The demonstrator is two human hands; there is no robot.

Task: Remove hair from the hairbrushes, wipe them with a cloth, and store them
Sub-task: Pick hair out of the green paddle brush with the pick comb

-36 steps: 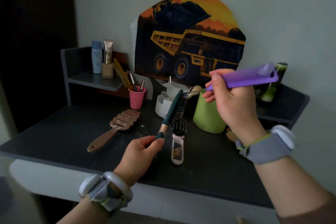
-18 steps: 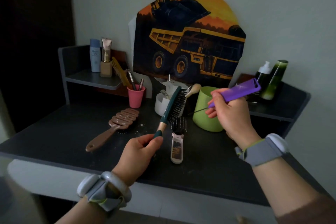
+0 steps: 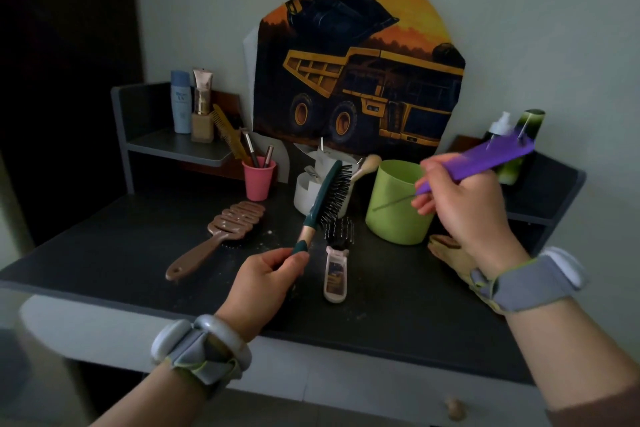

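My left hand grips the handle end of a dark green hairbrush, held upright above the dark table with its black bristles facing right. My right hand holds a purple tail comb level, with its thin metal pin pointing left toward the bristles, a short gap apart. A brown vented hairbrush lies on the table to the left. A small white-handled brush lies below the green one. A cloth-like tan thing shows partly behind my right wrist.
A green cup, a white holder and a pink cup with small brushes stand at the back. Left shelf holds bottles and a yellow comb. Right shelf holds bottles. A truck picture leans on the wall.
My right hand lowered the purple comb from up high and turned its metal pin toward the green brush's bristles. My left hand kept the brush nearly still.
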